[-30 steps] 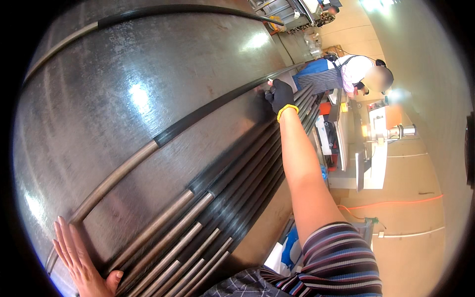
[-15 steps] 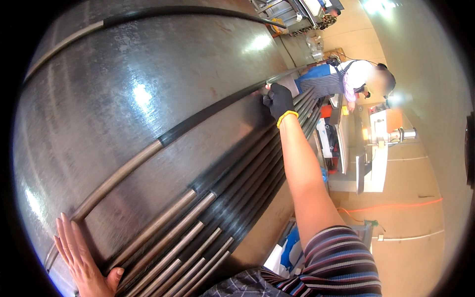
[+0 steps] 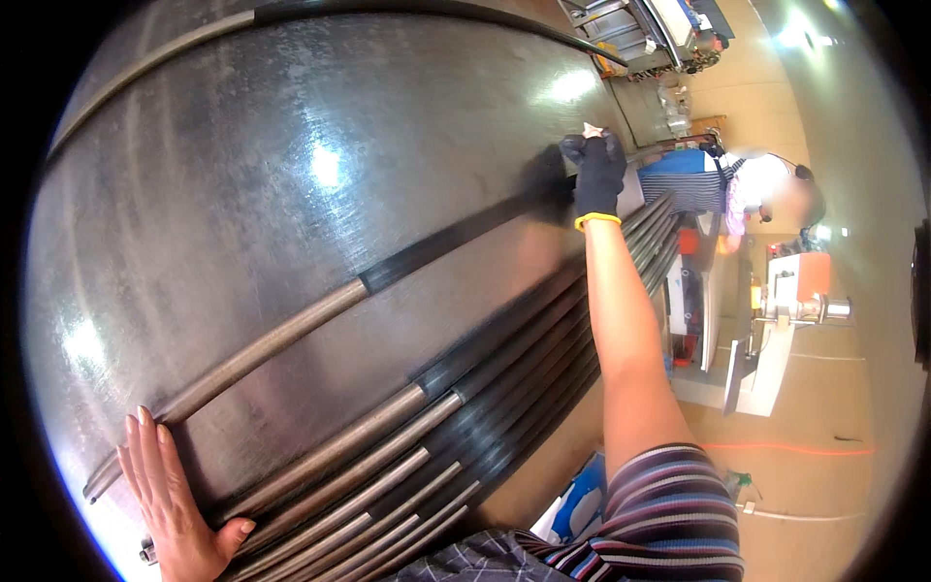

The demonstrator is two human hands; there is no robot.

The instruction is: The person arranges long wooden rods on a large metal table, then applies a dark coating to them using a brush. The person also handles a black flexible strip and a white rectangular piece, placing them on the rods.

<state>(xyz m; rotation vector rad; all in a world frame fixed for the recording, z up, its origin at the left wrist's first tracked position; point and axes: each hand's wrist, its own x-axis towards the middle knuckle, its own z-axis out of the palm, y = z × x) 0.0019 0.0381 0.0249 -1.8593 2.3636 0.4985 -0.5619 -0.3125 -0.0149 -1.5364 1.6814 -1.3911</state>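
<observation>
My left hand [image 3: 167, 495] is bare and lies palm down with fingers stretched. It rests across the near end of a single metal rod [image 3: 272, 354], its thumb over the rods beside it. Black covering [image 3: 456, 239] wraps the far part of that rod. My right hand [image 3: 596, 173], in a black glove with a yellow cuff, is bent closed above the covered part. Something pale shows at its fingertips; whether a bare fingertip or a small piece, I cannot tell. Several similar part-covered rods [image 3: 373, 417] lie side by side nearer me.
The dark, shiny metal table [image 3: 242, 194] stretches left and away. Another part-covered rod [image 3: 184, 48] lies along its far side. A person [image 3: 689, 181] in a striped apron stands beyond my right hand, near a machine [image 3: 790, 301]. An orange cable [image 3: 786, 448] runs along the wall.
My right hand has moved away and to the right, its fingers now pointing up off the rod. My left hand stays on the near end. The whole view has shifted slightly.
</observation>
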